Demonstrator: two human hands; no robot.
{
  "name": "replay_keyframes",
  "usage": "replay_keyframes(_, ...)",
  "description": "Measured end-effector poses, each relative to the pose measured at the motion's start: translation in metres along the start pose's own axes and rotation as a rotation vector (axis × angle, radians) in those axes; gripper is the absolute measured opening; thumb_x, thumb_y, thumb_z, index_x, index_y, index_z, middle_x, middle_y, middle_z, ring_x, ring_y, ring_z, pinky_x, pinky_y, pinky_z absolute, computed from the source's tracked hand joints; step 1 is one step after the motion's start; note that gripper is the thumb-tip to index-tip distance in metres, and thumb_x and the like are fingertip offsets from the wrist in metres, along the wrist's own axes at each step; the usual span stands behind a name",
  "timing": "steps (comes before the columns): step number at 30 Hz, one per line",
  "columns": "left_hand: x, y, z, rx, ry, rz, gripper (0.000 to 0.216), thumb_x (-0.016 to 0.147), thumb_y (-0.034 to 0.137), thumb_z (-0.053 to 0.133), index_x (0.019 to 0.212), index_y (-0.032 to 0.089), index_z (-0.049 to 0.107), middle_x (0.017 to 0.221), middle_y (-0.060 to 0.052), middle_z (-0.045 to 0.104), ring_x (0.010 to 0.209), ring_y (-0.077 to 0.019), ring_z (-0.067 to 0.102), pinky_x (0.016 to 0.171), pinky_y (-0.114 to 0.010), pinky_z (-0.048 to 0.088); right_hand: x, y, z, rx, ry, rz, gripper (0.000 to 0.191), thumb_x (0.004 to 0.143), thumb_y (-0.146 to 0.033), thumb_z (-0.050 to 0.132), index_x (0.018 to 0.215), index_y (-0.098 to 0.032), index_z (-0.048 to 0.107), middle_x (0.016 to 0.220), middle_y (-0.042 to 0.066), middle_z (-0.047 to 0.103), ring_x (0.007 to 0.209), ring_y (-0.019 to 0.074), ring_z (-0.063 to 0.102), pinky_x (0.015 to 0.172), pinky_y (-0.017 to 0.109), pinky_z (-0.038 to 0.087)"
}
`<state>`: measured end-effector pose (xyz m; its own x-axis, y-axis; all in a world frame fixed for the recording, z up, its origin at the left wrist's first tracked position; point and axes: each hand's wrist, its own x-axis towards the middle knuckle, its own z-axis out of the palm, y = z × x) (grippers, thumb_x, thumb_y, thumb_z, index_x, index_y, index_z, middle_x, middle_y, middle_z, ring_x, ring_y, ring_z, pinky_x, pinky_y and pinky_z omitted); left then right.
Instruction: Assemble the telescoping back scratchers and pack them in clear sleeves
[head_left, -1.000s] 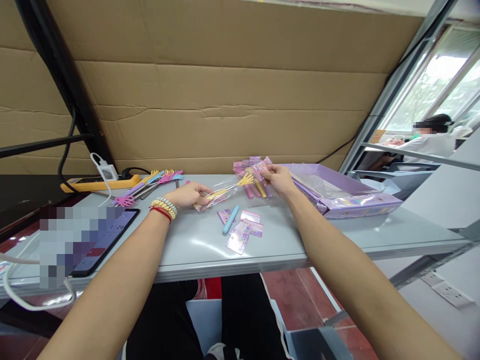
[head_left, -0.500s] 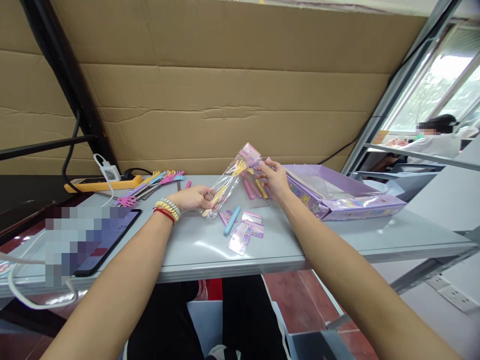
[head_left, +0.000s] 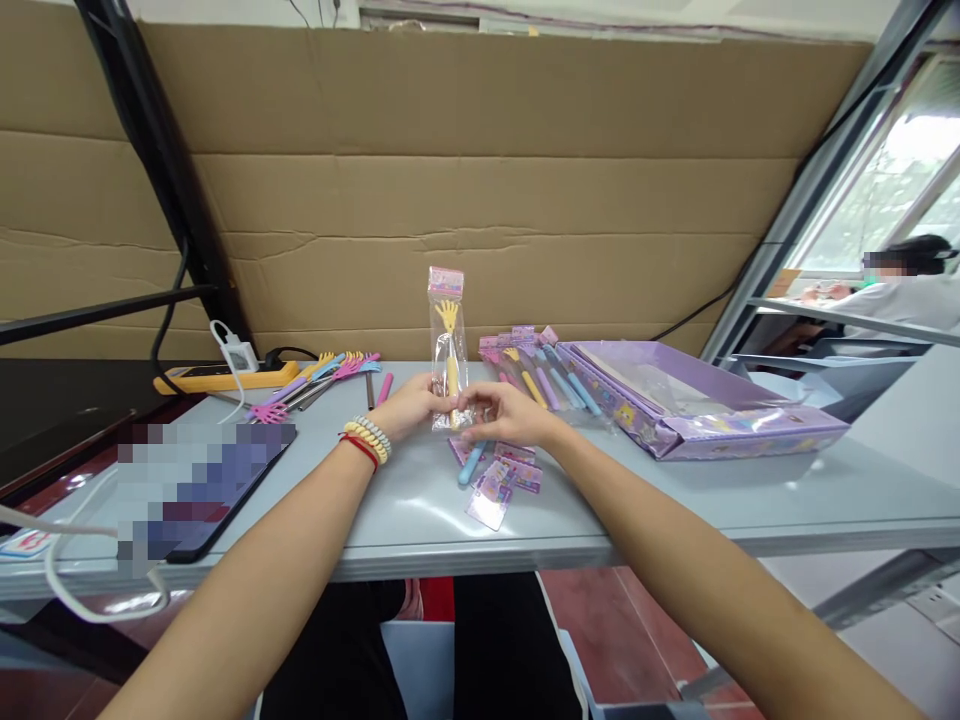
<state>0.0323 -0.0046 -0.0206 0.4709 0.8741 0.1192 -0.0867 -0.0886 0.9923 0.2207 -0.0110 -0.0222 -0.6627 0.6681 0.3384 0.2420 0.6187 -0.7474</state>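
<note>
A clear bag (head_left: 448, 340) with a pink header card stands upright above the grey table (head_left: 675, 490); inside it is a yellow hand-shaped scratcher. My left hand (head_left: 411, 405) and my right hand (head_left: 501, 412) both pinch the bag's lower end. Under my hands lie a blue handle (head_left: 471, 464) and several small pink header cards (head_left: 504, 482). A row of bagged scratchers (head_left: 536, 370) lies just right of the upright bag.
Loose coloured scratchers (head_left: 319, 378) lie at the back left by a yellow power strip (head_left: 225, 378) with a white charger. A tablet (head_left: 202, 485) rests at the left. A purple box (head_left: 697, 400) sits at the right. Cardboard walls the back. Another person sits far right.
The bagged yellow scratcher rose from lying flat to standing upright. My right hand left its top end and came down to the bottom end beside my left hand.
</note>
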Motion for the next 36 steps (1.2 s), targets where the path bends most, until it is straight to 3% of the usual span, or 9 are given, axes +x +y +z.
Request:
replay_keyframes(5, -0.003, 0.004, 0.003, -0.111, 0.022, -0.032, 0.028, 0.058, 0.016, 0.076, 0.078, 0.012, 0.057, 0.069, -0.001, 0.063, 0.062, -0.0117, 0.059, 0.064, -0.026, 0.046, 0.001, -0.003, 0.003, -0.074, 0.061, -0.007, 0.040, 0.056, -0.019, 0.080, 0.094, -0.018, 0.066, 0.089, 0.001, 0.064, 0.061, 0.0087, 0.050, 0.060, 0.025, 0.042)
replay_keyframes(9, -0.005, 0.005, 0.004, -0.101, 0.018, -0.042, 0.030, 0.055, 0.015, 0.079, 0.077, 0.012, 0.059, 0.066, 0.000, 0.063, 0.058, -0.0106, 0.058, 0.060, -0.024, 0.047, 0.000, -0.003, 0.005, 0.076, 0.067, 0.045, 0.031, 0.061, -0.028, 0.079, 0.086, -0.016, 0.065, 0.080, 0.001, 0.064, 0.064, 0.0103, 0.053, 0.059, 0.025, 0.041)
replay_keyframes(14, -0.005, 0.005, 0.006, -0.129, -0.032, -0.055, 0.034, 0.054, 0.016, 0.082, 0.079, 0.011, 0.060, 0.067, -0.002, 0.065, 0.060, -0.0133, 0.062, 0.062, -0.027, 0.049, 0.004, 0.001, 0.004, 0.350, 0.123, 0.162, 0.041, 0.065, -0.042, 0.076, 0.080, -0.019, 0.046, 0.056, -0.006, 0.056, 0.046, 0.0080, 0.048, 0.042, 0.021, 0.033)
replay_keyframes(20, -0.006, 0.008, 0.012, -0.094, 0.032, -0.099, 0.028, 0.060, 0.013, 0.078, 0.076, 0.013, 0.056, 0.062, 0.001, 0.062, 0.059, -0.0131, 0.062, 0.064, -0.028, 0.050, 0.004, 0.002, 0.003, 0.391, 0.104, 0.214, 0.055, 0.062, -0.041, 0.075, 0.093, -0.024, 0.032, 0.059, -0.008, 0.058, 0.046, 0.0102, 0.049, 0.041, 0.020, 0.035)
replay_keyframes(24, -0.002, 0.006, 0.016, -0.102, 0.188, -0.086, 0.019, 0.065, 0.010, 0.073, 0.074, 0.013, 0.056, 0.067, -0.002, 0.064, 0.063, -0.0133, 0.063, 0.066, -0.028, 0.051, 0.001, 0.000, 0.003, 0.161, 0.147, 0.108, 0.041, 0.071, -0.043, 0.068, 0.090, -0.023, 0.037, 0.064, -0.008, 0.051, 0.052, 0.0088, 0.046, 0.048, 0.021, 0.034)
replay_keyframes(27, 0.000, 0.003, 0.018, -0.099, 0.196, -0.105, 0.015, 0.066, 0.009, 0.070, 0.072, 0.013, 0.057, 0.064, -0.001, 0.062, 0.059, -0.0123, 0.060, 0.062, -0.027, 0.050, 0.000, -0.003, 0.004, -0.118, 0.099, 0.010, 0.030, 0.073, -0.041, 0.066, 0.076, -0.019, 0.045, 0.065, -0.005, 0.045, 0.057, 0.0079, 0.039, 0.054, 0.022, 0.031)
replay_keyframes(30, 0.001, 0.000, 0.019, -0.077, 0.198, -0.119, 0.013, 0.067, 0.007, 0.068, 0.072, 0.013, 0.057, 0.064, -0.002, 0.062, 0.060, -0.0135, 0.060, 0.062, -0.028, 0.050, 0.000, -0.006, 0.007, -0.216, 0.075, 0.028, 0.033, 0.071, -0.041, 0.068, 0.067, -0.018, 0.044, 0.062, -0.006, 0.042, 0.058, 0.0083, 0.036, 0.055, 0.023, 0.029)
replay_keyframes(36, 0.001, -0.001, 0.027, -0.085, 0.263, -0.094, 0.007, 0.077, 0.014, 0.063, 0.076, 0.014, 0.055, 0.065, -0.002, 0.063, 0.058, -0.0119, 0.059, 0.056, -0.023, 0.045, 0.003, -0.009, 0.018, -0.350, 0.211, 0.132, 0.045, 0.066, -0.050, 0.068, 0.062, -0.020, 0.035, 0.057, -0.008, 0.033, 0.055, 0.0076, 0.031, 0.051, 0.022, 0.023)
